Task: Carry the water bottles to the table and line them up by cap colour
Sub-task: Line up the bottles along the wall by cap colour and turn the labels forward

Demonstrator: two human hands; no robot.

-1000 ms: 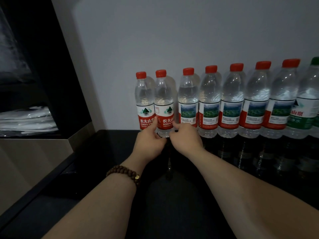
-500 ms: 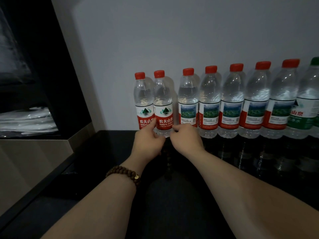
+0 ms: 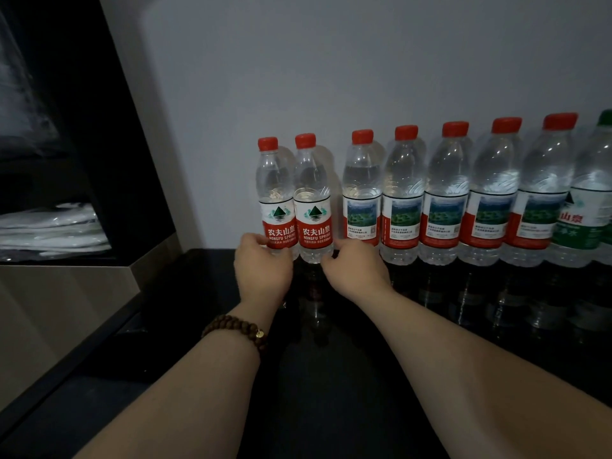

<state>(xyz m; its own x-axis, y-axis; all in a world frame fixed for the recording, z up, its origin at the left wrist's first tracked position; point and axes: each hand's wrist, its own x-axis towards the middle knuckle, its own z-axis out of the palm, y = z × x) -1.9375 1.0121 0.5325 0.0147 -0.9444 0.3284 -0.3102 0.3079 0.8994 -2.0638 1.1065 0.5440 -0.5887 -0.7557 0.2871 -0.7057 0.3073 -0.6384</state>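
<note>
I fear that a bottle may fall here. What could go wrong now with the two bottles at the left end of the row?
1. The left hand grips the leftmost bottle, and the right hand touches the second bottle with its fingers, both near the base. Pushed so low, these tall bottles may tip.
2. A falling second bottle could knock over the third bottle too.

The left hand (image 3: 263, 270) hides the leftmost bottle (image 3: 275, 193) low down; the right edge cuts the green-capped bottle (image 3: 592, 207).

Plain indoor room, white wall (image 3: 331, 77), glossy black table (image 3: 331, 409), dark cabinet (image 3: 99, 127)
</note>
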